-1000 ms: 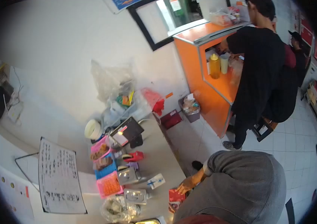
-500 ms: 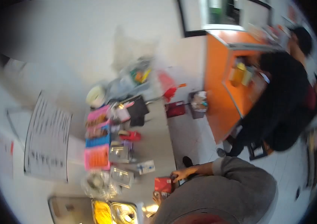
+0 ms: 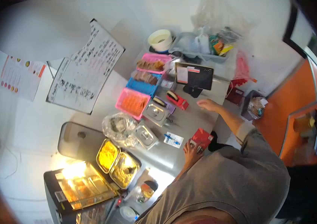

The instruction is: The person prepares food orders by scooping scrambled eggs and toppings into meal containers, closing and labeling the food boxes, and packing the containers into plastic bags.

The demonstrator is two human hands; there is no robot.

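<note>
My left hand (image 3: pixel 191 152) grips the near left edge of a red box (image 3: pixel 202 139) at the front edge of the metal table (image 3: pixel 162 158). My right hand (image 3: pixel 209 105) is stretched over the table's right part, away from the box, with nothing visible in it. It is nearest to a red tape dispenser (image 3: pixel 177 100) and a black tablet (image 3: pixel 199 77) on a stand. Left of the box lies a white paper (image 3: pixel 173 139) with a blue pen on it.
Lidded metal containers (image 3: pixel 145 136), a pink basket (image 3: pixel 132 103) and a blue basket (image 3: pixel 142 84) line the table's back. Metal trays (image 3: pixel 125 170) of yellow food stand beside a lit display case (image 3: pixel 85 186). A bin (image 3: pixel 255 105) and an orange counter (image 3: pixel 278 108) are at right.
The view has swung right and down the table, bringing in the food trays and lit case. My right hand has left the red box and reached out towards the tablet; my left hand remains at the box.
</note>
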